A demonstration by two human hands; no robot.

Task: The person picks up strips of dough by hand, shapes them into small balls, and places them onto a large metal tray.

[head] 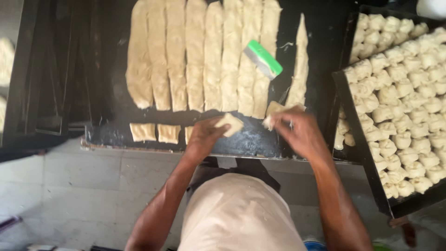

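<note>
Nearest to us, our apron-covered torso [239, 214] is filling the bottom of the view, with both forearms reaching out to the black worktable [111, 135].

Our left hand [204, 137] is pinching a small square dough piece [230, 124] at the near edge of the table, thumb and fingers closed lightly around it. Our right hand [297, 132] is curling its fingers around a second dough piece [275, 111], just right of the first, near the end of the thin offcut strip [301, 65].

To do this step well, we judge we should be keeping the grip soft, folding the corners in evenly, and not stretching the layers.

Counts: we are seeing about eight long dough strips [195, 53] lying side by side across the far part of the table, plus the one thin offcut on the right. One green-handled scraper [263, 59] is resting on the strips. Two whole cut squares [155, 132] are lying near left, with a third partly hidden behind our left hand. Two black trays [346, 107] on the right are holding shaped dough pieces [404, 88], too many to count exactly, several dozen. Empty dark trays [51, 69] are stacking up far left.
</note>
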